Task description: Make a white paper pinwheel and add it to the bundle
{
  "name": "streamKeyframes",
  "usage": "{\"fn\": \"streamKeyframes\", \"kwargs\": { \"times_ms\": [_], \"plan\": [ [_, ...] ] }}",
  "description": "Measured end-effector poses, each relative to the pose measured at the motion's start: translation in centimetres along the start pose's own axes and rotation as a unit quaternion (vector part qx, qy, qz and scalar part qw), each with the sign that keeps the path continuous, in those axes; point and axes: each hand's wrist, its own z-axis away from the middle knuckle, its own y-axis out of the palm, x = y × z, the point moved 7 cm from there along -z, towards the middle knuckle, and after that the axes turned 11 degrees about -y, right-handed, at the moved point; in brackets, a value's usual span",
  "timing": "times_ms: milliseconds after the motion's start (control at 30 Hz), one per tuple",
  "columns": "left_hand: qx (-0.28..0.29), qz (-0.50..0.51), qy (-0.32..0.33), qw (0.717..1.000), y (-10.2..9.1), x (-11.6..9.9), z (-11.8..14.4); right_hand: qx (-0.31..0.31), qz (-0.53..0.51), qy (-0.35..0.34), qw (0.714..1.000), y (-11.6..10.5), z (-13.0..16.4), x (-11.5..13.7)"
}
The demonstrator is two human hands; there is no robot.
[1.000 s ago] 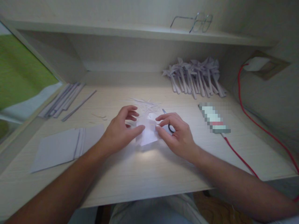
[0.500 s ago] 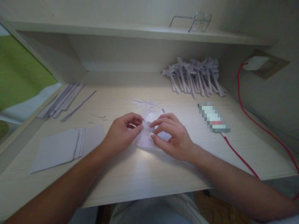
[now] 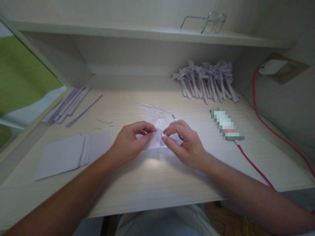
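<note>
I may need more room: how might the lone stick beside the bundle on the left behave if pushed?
The lone stick likely feels light, being so slim. It is probably fairly stiff lengthwise, since it lies straight. It might slide or roll: nothing visible braces it.

Paper (image 3: 154, 142) partly hidden by left fingers (image 3: 145, 126) and right fingers (image 3: 176, 129); scissors (image 3: 174, 117) largely behind latter; phone (image 3: 226, 125) blurred into blocks.

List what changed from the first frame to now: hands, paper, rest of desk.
Left hand: its spread fingers came down and inward, and now close on the white paper. Right hand: still pinched at the paper's right part, so no new grip there. The paper's near edge sits slightly farther from the person. Unchanged: paper pinwheels, paper sticks, paper stack.
</note>
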Motion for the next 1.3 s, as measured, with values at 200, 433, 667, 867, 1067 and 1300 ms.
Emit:
{"fn": "streamKeyframes", "kwargs": {
  "times_ms": [200, 433, 667, 867, 1067, 1300],
  "plan": [
    [0.009, 0.005, -0.007, 1.0, 0.0, -0.04, 0.08, -0.008, 0.006, -0.004, 1.0, -0.02, 0.16, -0.17],
    [0.023, 0.038, 0.002, 0.999, 0.06, 0.01, 0.07, -0.007, 0.003, -0.002, 1.0, 0.02, 0.29, -0.22],
    [0.023, 0.042, -0.006, 0.999, 0.12, 0.04, 0.09, -0.018, -0.012, -0.02, 1.0, -0.16, 0.14, 0.21],
    [0.035, 0.04, -0.001, 0.999, 0.17, 0.09, 0.1, -0.019, -0.001, -0.022, 1.0, -0.07, 0.12, 0.13],
    [0.065, 0.037, 0.01, 0.997, 0.17, -0.28, 0.19, -0.015, -0.01, -0.023, 1.0, -0.13, 0.08, 0.25],
    [0.095, 0.038, 0.009, 0.995, 0.18, -0.37, 0.12, 0.008, -0.046, 0.001, 0.999, -0.09, 0.07, -0.15]
  ]
}}
